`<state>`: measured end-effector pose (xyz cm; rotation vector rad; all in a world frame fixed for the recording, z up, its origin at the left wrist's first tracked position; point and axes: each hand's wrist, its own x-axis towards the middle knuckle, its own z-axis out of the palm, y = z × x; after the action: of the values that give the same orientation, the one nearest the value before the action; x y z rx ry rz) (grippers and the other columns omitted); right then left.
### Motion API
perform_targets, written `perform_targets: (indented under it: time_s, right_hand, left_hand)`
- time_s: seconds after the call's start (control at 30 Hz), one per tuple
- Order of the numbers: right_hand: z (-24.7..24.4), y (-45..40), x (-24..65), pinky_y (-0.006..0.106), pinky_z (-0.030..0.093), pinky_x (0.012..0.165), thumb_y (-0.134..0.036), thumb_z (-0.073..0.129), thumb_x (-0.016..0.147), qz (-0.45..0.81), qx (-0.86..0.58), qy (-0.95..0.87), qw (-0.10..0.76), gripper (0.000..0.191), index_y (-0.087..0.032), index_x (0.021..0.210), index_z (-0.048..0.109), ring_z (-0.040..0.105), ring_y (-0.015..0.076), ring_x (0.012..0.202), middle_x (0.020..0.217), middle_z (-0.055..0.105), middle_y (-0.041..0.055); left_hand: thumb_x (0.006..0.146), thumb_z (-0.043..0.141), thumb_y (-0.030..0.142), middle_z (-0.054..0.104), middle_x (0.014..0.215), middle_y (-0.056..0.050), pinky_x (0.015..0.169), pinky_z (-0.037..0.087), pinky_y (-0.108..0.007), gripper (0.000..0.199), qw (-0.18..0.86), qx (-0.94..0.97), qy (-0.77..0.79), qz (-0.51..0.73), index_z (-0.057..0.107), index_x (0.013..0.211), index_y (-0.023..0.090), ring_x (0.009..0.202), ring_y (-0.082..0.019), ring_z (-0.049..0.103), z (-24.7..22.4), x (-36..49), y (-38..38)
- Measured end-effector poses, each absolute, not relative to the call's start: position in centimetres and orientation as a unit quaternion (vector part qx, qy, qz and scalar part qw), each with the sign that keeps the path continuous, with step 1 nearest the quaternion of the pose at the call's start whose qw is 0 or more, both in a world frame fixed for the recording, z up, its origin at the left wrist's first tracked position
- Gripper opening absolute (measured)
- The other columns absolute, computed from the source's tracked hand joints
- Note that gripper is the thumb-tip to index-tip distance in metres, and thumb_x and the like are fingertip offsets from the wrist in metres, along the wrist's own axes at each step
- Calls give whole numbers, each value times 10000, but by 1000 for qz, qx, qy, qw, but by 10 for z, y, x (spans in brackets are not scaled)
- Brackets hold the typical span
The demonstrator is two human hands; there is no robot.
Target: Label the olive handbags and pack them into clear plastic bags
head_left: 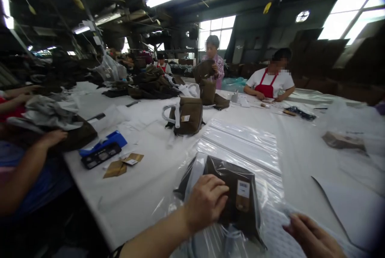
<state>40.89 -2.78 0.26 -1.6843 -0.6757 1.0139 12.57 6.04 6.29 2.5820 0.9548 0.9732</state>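
Note:
A dark brown bag (234, 170) lies inside a clear plastic bag (261, 218) close in front of me. A white and tan tag (243, 194) shows through the plastic on its right part. My left hand (207, 198) rests on the bagged item with its fingers curved; I cannot make out whether it grips anything. At the lower right, the fingers of my right hand (313, 236) are pinched on the edge of the clear plastic. Flat clear plastic bags (240, 142) lie just beyond the bagged item.
A brown bag (192, 115) with a white-wrapped handle stands mid-table. A blue tray (120, 138), a black holder (100, 156) and brown tags (116, 168) lie left. A person's arm (36, 158) is at the far left; people (270, 81) work across the table.

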Motion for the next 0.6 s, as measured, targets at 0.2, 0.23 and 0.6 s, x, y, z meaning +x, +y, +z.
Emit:
perform_targets:
  time_s: [0.2,0.23,0.6]
  right_hand:
    - [82,71,303,288,501,711,-504,672,682,549,-579,-401,450,354,-172,721,556,549,133,648,684,568,-5]
    - [88,86,290,283,499,701,-495,697,659,562,-571,-394,450,358,-171,702,550,522,113,606,651,549,-19]
    - [30,133,269,232,490,586,-385,760,629,596,-540,-237,545,336,-183,596,493,314,53,456,495,339,-86]
  left_hand:
    - [827,556,274,528,1234,-60,1031,312,-459,344,104,847,426,301,530,1168,234,1186,-259,414,50,82,105]
    - [836,543,278,530,1230,-61,1031,310,-451,336,121,837,435,310,527,1168,232,1179,-252,420,49,77,112]
    - [896,337,492,660,992,-90,905,417,-381,453,516,643,437,359,508,1155,162,960,-226,584,3,46,164]
